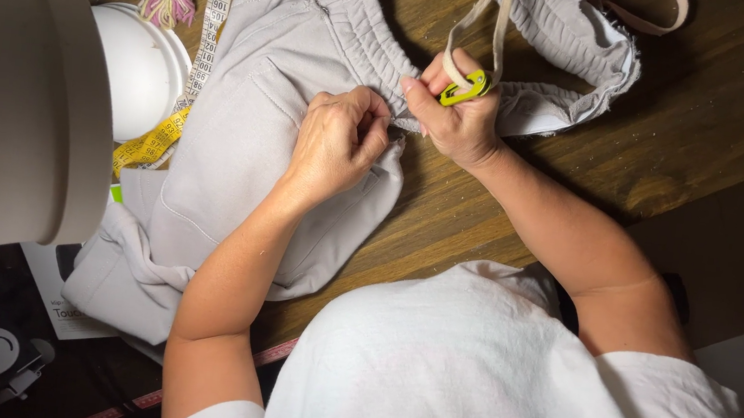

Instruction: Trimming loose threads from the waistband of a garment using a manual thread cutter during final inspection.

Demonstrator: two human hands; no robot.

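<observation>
On one garment (251, 121), two hands (338, 140)

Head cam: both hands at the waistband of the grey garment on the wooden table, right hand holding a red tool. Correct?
Not quite: the tool in the right hand is yellow-green, not red, as the head view shows. The rest holds: the left hand and right hand are both at the waistband of the grey garment on the wooden table.
</observation>
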